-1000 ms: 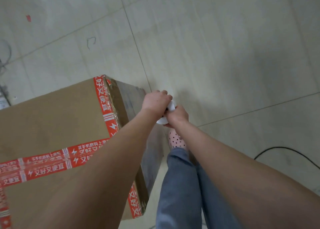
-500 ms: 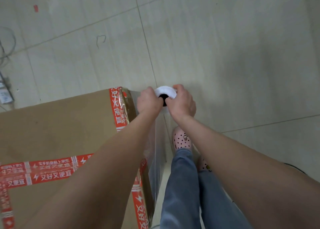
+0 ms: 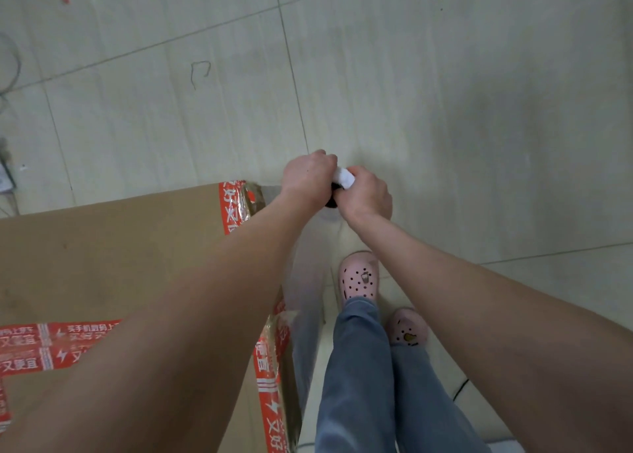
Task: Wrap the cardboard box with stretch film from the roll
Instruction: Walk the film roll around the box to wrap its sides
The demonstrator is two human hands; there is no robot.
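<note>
The floor [image 3: 445, 92] is made of big pale tiles. A big brown cardboard box [image 3: 120, 253] stands on it at the left, and we look down on its top. Red tape [image 3: 51, 346] runs across the top and down the near corner. It has white Chinese words and little lightning marks, and "又便宜" can be read. Clear stretch film [image 3: 308, 281] hangs like a thin sheet beside the right side of the box. Next to it are legs in blue jeans [image 3: 356, 367] and pink shoes [image 3: 359, 277] with black dots. Past the far right corner of the box, the hands are close together. The left hand [image 3: 306, 178] and the right hand [image 3: 366, 195] both curl tight around the white roll [image 3: 344, 177]. The roll is mostly hidden. Its end with the dark hole faces up, so it seems to stand upright.
</note>
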